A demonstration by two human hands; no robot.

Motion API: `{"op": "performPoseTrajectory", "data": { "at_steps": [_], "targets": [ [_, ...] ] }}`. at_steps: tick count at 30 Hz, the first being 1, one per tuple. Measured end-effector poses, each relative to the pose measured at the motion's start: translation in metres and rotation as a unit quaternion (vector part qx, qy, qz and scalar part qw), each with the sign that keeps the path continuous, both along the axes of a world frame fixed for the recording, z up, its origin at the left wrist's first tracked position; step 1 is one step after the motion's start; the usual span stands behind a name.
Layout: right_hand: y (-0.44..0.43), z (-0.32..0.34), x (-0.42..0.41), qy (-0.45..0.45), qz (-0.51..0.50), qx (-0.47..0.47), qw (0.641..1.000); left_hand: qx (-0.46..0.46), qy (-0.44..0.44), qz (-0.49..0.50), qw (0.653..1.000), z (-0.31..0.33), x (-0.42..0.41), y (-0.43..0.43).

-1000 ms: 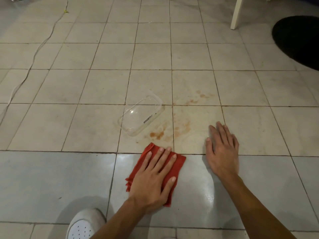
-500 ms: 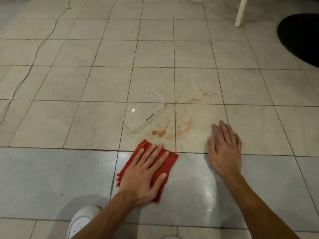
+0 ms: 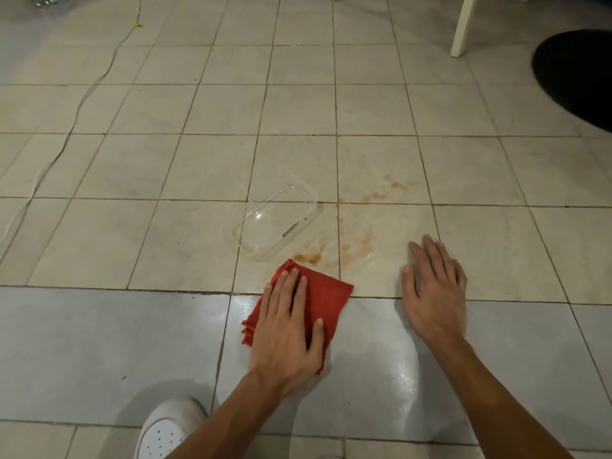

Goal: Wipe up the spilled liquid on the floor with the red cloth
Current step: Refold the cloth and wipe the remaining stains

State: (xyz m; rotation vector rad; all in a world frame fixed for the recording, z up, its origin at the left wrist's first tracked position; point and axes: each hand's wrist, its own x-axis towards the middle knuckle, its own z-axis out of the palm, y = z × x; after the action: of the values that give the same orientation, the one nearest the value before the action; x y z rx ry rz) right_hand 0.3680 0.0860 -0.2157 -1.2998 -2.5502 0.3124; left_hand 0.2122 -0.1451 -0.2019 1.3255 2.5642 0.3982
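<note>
The folded red cloth (image 3: 326, 294) lies flat on the tiled floor, its far corner just short of an orange-brown spill (image 3: 313, 256). My left hand (image 3: 288, 329) presses on the cloth with straight fingers. More spill stains (image 3: 359, 245) spread to the right, and fainter spots (image 3: 394, 187) sit farther away. My right hand (image 3: 433, 293) rests flat on the floor to the right of the spill, holding nothing. The grey tile below the cloth looks wet and shiny.
A clear plastic container (image 3: 278, 223) lies overturned just beyond the cloth, at the spill's left edge. A white cable (image 3: 76, 111) runs along the left. A white chair leg (image 3: 462, 26) and a black round mat (image 3: 576, 77) are at the far right. My white shoe (image 3: 169, 429) is at the bottom.
My left hand slid the cloth leftwards, then forward to the near edge of the spill, with its fingers drawn closer together. My right hand has stayed in place.
</note>
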Motion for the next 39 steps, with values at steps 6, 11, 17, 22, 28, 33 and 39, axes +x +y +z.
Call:
{"op": "performPoseTrajectory", "data": {
  "at_steps": [6, 11, 17, 22, 28, 33, 39],
  "targets": [
    [0.000, -0.001, 0.000, 0.000, 0.001, 0.004, 1.000, 0.010, 0.001, 0.097, 0.995, -0.008, 0.011, 0.010],
    [0.001, -0.003, 0.001, 0.008, 0.002, 0.008, 1.000, -0.009, 0.023, 0.068, 0.997, -0.016, -0.008, 0.007],
    [0.000, -0.003, 0.001, 0.012, -0.002, 0.013, 1.000, -0.038, 0.023, -0.045, 0.998, -0.009, -0.001, 0.022],
    [0.001, -0.004, 0.000, 0.016, 0.000, 0.019, 1.000, -0.016, 0.036, -0.021, 0.999, -0.009, -0.016, -0.010],
    [0.001, -0.004, 0.002, 0.015, 0.000, 0.018, 1.000, -0.045, 0.025, -0.025, 0.998, -0.005, -0.002, 0.029],
    [0.001, -0.003, 0.001, 0.012, -0.001, 0.016, 1.000, -0.019, 0.032, -0.049, 0.998, -0.004, -0.013, -0.013],
    [0.001, -0.003, 0.001, 0.013, -0.001, 0.016, 1.000, -0.049, 0.037, -0.037, 0.997, -0.008, -0.016, 0.026]
  ]
}}
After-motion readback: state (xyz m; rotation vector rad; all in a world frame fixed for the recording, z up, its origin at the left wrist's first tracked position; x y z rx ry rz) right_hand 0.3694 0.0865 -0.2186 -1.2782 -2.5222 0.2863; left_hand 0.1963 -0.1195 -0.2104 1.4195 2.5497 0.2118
